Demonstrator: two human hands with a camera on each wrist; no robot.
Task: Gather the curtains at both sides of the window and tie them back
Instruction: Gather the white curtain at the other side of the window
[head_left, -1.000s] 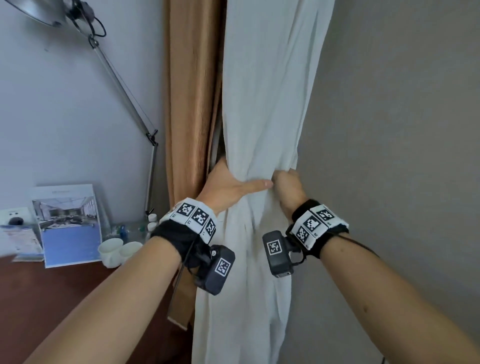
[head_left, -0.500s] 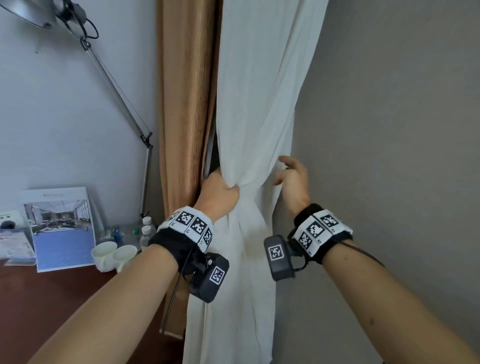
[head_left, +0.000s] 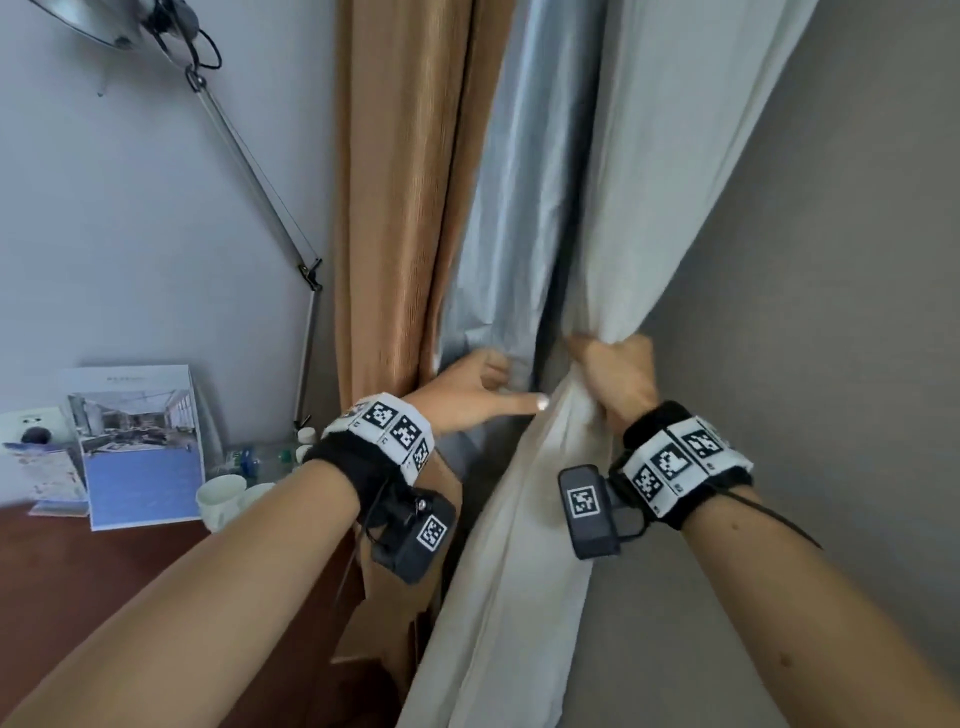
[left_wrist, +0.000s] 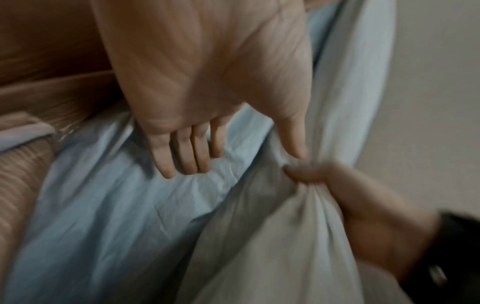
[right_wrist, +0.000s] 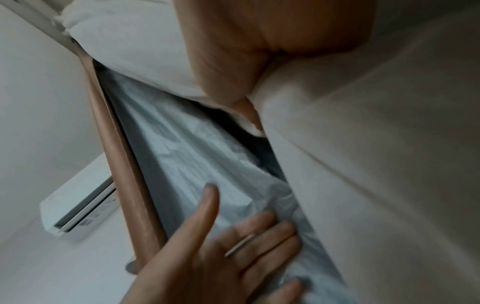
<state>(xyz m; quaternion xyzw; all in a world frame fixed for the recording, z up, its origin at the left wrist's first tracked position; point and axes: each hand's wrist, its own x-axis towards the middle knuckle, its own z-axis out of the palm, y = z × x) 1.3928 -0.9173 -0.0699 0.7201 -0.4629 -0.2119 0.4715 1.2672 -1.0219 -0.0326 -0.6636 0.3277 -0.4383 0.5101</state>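
A white curtain (head_left: 649, 182) hangs beside a tan curtain (head_left: 405, 182), with a blue-grey lining (head_left: 514, 208) showing between them. My right hand (head_left: 618, 374) grips a bunched fold of the white curtain (left_wrist: 272, 246) and holds it off to the right. My left hand (head_left: 467, 387) reaches into the gap, and its straight fingers (left_wrist: 182, 152) press flat on the lining (left_wrist: 116, 216). The right wrist view shows the left hand (right_wrist: 221, 257) open on the lining (right_wrist: 194, 154). No tie-back is in view.
A dark wooden desk (head_left: 78, 597) stands at the left with a brochure (head_left: 140, 457) and white cups (head_left: 221, 499). A lamp arm (head_left: 249, 156) leans along the wall. A grey wall (head_left: 831, 312) lies close on the right. An air conditioner (right_wrist: 78, 205) is mounted high up.
My left hand let go of the white curtain and moved onto the lining with straight fingers. My right hand closed on the white curtain and pulled it right, which exposed the lining.
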